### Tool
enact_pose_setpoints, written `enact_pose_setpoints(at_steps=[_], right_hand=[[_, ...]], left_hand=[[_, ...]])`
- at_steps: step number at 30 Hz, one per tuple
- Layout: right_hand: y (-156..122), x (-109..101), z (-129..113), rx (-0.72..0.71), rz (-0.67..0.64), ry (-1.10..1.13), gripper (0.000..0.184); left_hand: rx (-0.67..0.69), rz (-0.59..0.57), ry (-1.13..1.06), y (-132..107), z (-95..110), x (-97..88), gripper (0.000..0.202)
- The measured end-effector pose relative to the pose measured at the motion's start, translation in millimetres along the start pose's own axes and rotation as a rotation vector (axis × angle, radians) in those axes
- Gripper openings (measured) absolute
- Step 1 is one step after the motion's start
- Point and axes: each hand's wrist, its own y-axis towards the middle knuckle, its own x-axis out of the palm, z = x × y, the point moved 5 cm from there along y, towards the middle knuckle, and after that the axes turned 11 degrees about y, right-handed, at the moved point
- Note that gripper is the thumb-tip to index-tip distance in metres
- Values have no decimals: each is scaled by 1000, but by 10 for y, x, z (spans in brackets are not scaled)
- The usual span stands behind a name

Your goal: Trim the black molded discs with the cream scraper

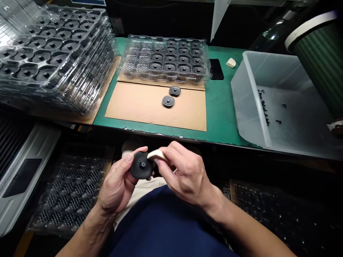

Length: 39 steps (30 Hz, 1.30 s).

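Observation:
My left hand (116, 182) grips a round black disc part (141, 166) with a small hub in its middle, held over my lap below the table edge. My right hand (184, 173) pinches a small cream-coloured block (157, 154) against the disc's upper right rim. Two more black discs (171, 96) lie loose on a cardboard sheet (139, 107) on the green table. Behind them stands a clear plastic tray (134, 53), its right side filled with discs and its left pockets empty.
A tall stack of clear trays (53, 53) holding discs fills the left. A translucent bin (281, 100) with small black bits sits at the right, beside a green cylinder (318, 50). A black phone (215, 69) and another cream block (230, 63) lie between. Trays (69, 192) rest below.

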Motion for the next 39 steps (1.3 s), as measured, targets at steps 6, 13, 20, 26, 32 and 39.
enact_pose_setpoints(at_steps=[6,13,20,26,32,39], right_hand=[[-69,25,36,85,-41,67,23],[-68,7,-22,-59,14,-42,13],[-74,21,-21,-47,26,3,13],[-47,15,-78,-150,91,-71,13],[-72,78,-9,-43,22,-91,16],[-9,31,-63,-70,89,-78,22]], left_hand=[[54,77,-45,-18,7,-44,35],[55,-60,-12,-51,19,24,33],[63,-50,37,-31,-5,-43,38],[50,-86,-12,-52,-17,-27,38],[0,-78,8,1,-42,-104,35],[59,-92,-42,29,-80,-91,35]])
